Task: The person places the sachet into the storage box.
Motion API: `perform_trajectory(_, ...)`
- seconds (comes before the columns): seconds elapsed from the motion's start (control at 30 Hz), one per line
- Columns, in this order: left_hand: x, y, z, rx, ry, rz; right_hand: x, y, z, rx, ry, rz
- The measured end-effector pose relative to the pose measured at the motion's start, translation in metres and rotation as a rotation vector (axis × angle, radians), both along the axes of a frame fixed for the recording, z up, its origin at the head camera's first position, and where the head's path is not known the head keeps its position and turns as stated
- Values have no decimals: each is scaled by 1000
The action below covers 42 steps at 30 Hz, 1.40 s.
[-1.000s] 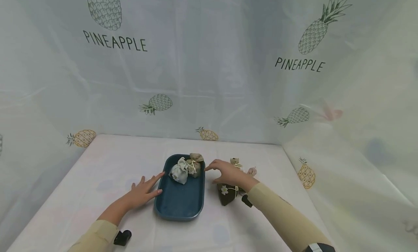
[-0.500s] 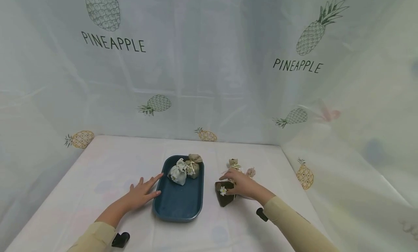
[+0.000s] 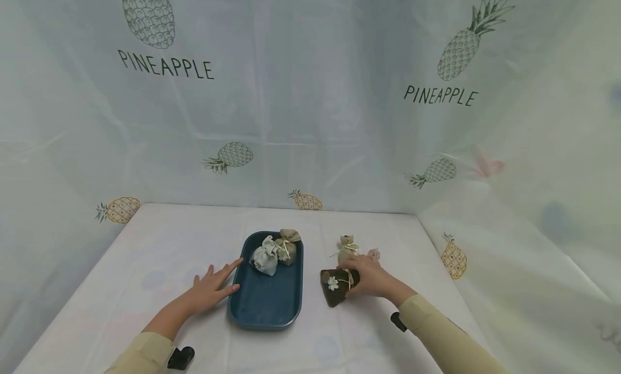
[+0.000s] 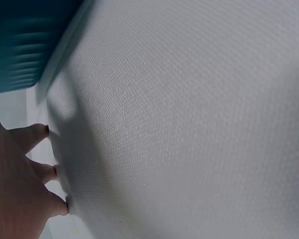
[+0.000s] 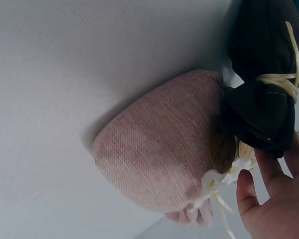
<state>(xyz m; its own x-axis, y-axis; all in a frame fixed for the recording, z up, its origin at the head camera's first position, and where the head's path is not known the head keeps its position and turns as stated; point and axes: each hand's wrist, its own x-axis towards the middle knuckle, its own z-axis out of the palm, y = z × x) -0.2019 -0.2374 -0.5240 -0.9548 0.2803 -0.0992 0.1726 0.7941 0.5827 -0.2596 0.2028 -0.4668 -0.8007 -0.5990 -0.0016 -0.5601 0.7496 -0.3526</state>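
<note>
Bordering the right grip (image 3: 367,277): dark string-tied pouch (image 3: 336,296), plump coarse-woven pink pouch (image 5: 157,142).

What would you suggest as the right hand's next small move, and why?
Perhaps the right hand should close its fingers round the tied neck of the dark, flower-trimmed cloth pouch: it is beside that neck, no firm grip shows, and the dark-blue rectangular tray has bare space.

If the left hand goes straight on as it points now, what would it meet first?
Most likely the blue tray, on its left side. The left hand is so close that they may touch; depth is unclear.
</note>
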Motion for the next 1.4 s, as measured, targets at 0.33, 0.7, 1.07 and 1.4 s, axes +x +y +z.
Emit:
perform_trajectory(0.33, 3, 0, 2, 2, -5, -3, -1, -6, -6, -29, -109, 7)
perform_trajectory(0.7, 3, -2, 2, -1, 13, 2, -2, -20, -4, -79, -180, -13)
perform_trajectory(1.07, 3, -1, -1, 15, 20, 13, -6, -25, -1, -114, -204, 25)
perform_trajectory(1.4, 4, -1, -1, 18, 15, 9, -6, -30, 14, -67, -186, 53)
